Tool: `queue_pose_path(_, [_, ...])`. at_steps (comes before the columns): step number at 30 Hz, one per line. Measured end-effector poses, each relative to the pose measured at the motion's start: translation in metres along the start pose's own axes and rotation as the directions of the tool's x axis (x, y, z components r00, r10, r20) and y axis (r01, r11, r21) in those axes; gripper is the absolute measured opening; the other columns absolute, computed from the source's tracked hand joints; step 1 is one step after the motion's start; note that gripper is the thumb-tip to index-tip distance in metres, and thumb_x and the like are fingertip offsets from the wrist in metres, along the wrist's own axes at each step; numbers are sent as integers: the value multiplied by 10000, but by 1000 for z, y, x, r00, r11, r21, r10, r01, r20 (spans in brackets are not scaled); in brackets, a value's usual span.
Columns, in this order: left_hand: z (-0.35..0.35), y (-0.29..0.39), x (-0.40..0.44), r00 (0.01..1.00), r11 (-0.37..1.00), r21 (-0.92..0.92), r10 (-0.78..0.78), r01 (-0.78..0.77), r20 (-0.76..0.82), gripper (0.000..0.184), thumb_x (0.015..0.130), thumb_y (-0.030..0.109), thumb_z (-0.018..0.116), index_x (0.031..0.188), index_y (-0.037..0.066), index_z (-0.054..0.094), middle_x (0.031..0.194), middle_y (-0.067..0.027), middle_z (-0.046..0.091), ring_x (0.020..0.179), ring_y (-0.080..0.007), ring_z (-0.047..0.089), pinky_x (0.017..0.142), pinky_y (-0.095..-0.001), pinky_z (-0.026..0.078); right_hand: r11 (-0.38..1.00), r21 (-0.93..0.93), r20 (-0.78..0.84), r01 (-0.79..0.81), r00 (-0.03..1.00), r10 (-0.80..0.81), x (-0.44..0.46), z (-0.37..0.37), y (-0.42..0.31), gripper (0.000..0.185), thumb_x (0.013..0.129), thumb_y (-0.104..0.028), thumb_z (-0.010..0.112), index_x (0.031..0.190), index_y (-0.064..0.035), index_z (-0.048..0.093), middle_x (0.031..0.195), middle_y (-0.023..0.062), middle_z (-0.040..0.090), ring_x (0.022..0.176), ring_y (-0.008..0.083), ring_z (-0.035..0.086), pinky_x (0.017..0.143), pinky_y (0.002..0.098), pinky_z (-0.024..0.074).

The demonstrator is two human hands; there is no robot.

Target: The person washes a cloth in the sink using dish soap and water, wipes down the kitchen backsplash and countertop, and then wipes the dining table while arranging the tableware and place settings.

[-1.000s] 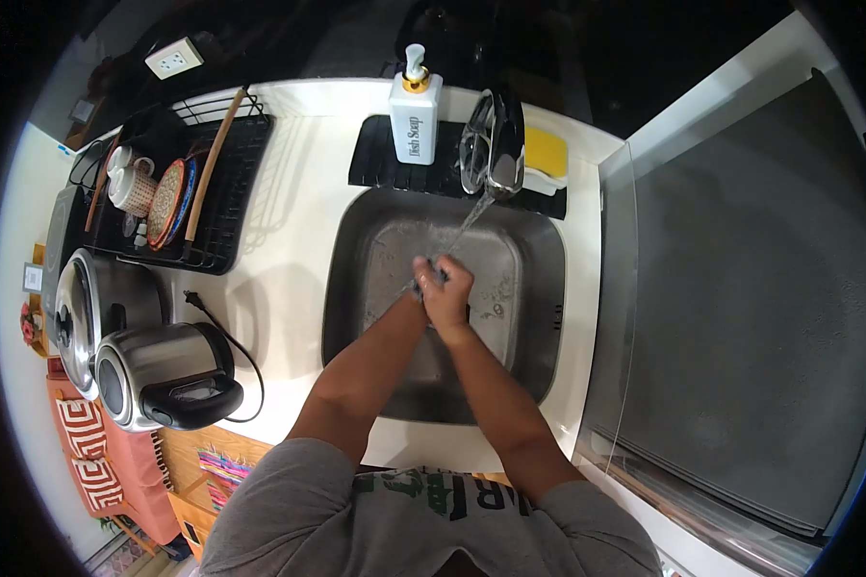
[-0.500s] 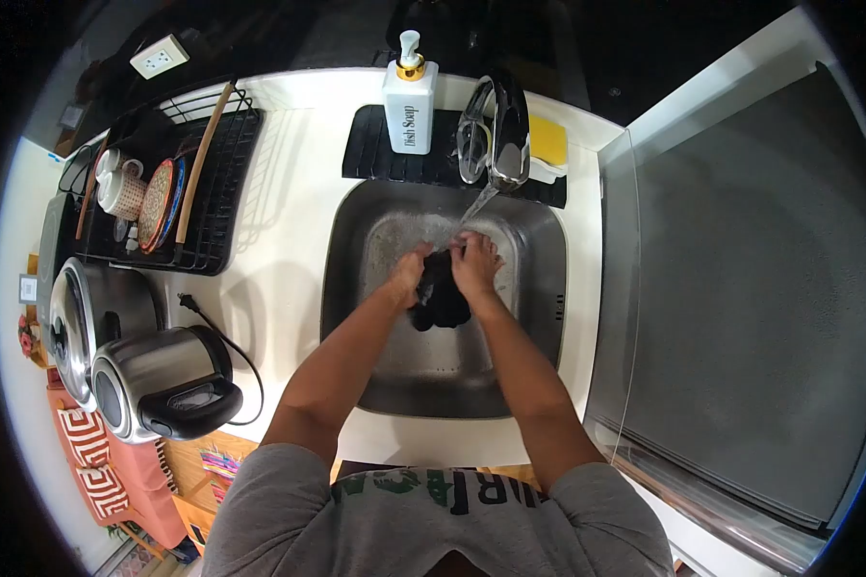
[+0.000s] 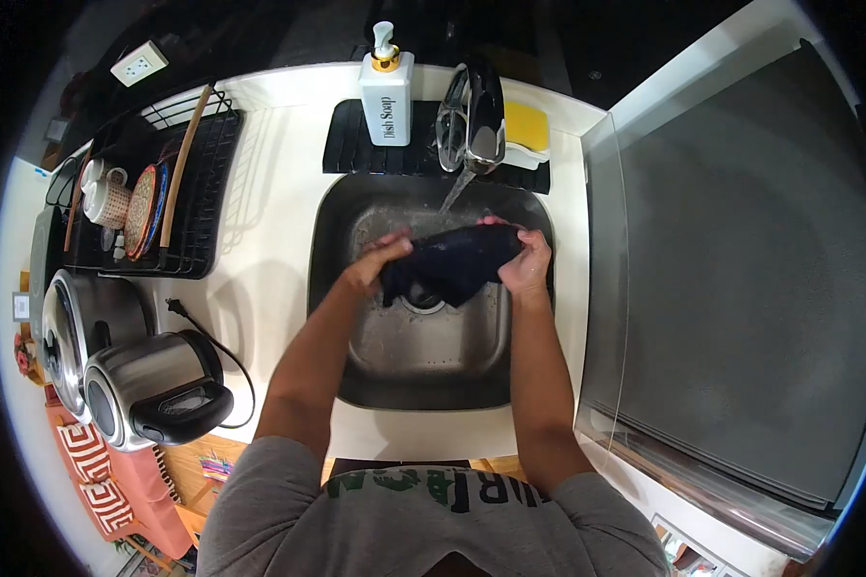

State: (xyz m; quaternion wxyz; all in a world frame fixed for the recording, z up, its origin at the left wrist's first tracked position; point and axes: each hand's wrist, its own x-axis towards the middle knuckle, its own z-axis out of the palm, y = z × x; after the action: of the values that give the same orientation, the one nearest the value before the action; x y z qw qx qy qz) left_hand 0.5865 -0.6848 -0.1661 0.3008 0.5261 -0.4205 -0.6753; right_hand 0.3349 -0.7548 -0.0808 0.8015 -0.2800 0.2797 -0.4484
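A dark, navy-to-black cloth point(image 3: 457, 262) is stretched sideways between my two hands over the steel sink point(image 3: 428, 370). My left hand point(image 3: 383, 258) grips its left end, and my right hand point(image 3: 527, 262) has fingers wrapped round the right end. The lower edge of the cloth hangs down and partly covers the drain point(image 3: 423, 300). Just behind the cloth, water point(image 3: 457, 190) runs from the chrome faucet point(image 3: 471, 120) into the basin. Whether the cloth is a garment or a rag, I cannot tell.
Behind the sink, a white dish soap bottle point(image 3: 387, 101) and a yellow sponge point(image 3: 526, 127) stand by a black mat point(image 3: 342, 144). To the left are a dish rack point(image 3: 197, 207) with cups and plates, an electric kettle point(image 3: 154, 385) with its cord, and a steel pot point(image 3: 77, 327).
The cloth was bunched low between both hands; now it is spread out wide. My hands have moved apart, the right one outward to the right and the left one to the left.
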Motion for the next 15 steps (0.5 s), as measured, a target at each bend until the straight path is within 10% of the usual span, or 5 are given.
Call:
queue_pose_path(2, [34,27,-5,972,443,-896,-201,-23,-124,519,831,412,650,1215,75,560,1160,-109,599,1157,-231,523,1016,-378,380,954,246,-38,-171,982,185,-9,35,14,357,793,-272,506,830,44,667,992,137,663,906,228,612,777,344,470])
queue_pose_path(4, [58,21,19,971,458,-887,-232,60,-54,394,892,364,557,1141,58,556,1114,-113,609,997,-235,606,867,-390,497,986,-149,-65,68,995,-79,2,25,85,286,780,-243,562,799,21,673,840,113,680,788,234,631,715,343,476])
queue_pose_path(6, [74,15,29,942,535,-838,-323,103,-90,348,897,332,538,1112,59,568,1076,-110,613,969,-232,608,835,-393,503,594,-800,-1,85,990,-143,-21,88,86,189,757,-172,609,732,9,658,671,130,652,641,268,623,659,345,477])
queue_pose_path(9, [81,10,30,871,599,-779,-467,186,-151,287,904,283,509,1068,61,585,1020,-107,619,928,-228,611,787,-397,513,240,-932,127,272,865,-486,4,64,99,111,729,-94,621,686,7,633,599,169,596,556,294,589,593,337,463])
queue_pose_path(15, [64,-8,29,856,694,-680,-480,237,-192,324,917,295,474,1102,47,573,1064,-122,598,970,-239,584,820,-382,484,229,-921,141,314,819,-556,4,60,121,156,706,-76,600,657,66,555,640,205,562,562,313,554,555,376,436])
